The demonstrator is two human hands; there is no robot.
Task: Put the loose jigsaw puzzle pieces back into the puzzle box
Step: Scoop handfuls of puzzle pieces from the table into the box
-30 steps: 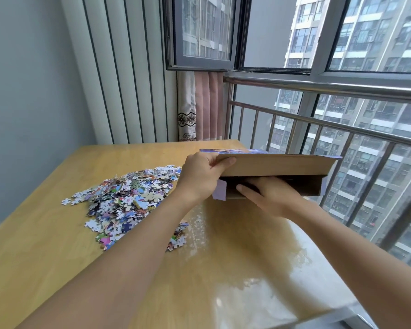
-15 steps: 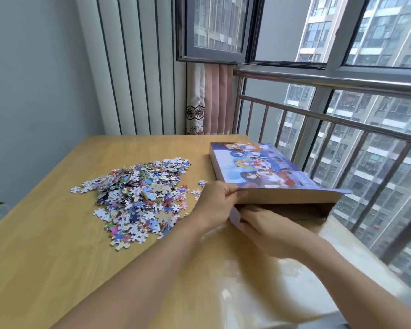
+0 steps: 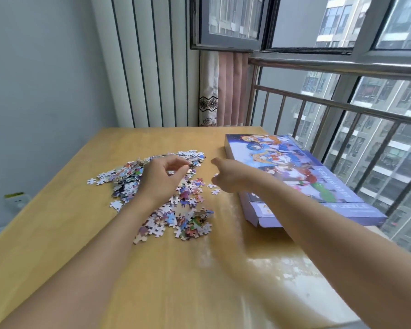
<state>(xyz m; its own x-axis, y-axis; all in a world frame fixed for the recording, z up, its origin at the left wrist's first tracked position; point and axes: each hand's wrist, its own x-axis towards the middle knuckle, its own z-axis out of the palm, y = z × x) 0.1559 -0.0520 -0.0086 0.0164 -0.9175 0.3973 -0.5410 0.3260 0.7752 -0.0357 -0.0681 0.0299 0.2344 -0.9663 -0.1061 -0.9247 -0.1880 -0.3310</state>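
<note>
A heap of loose jigsaw pieces lies spread on the wooden table, left of centre. The flat purple puzzle box, with a cartoon picture on its lid, lies along the table's right edge; its near end flap hangs open. My left hand hovers over the middle of the heap, fingers and thumb curved into an arc with a gap between them, holding nothing I can see. My right hand, blurred, reaches leftward between the box and the heap, fingers relaxed and empty.
A metal railing and windows run behind and to the right of the table. A curtain hangs at the far corner. A wall socket sits low on the left wall. Glare covers the near right tabletop.
Both hands have let go of the box, which now lies flat on the table. My left hand moved over the heap and my right hand swung left toward it.
</note>
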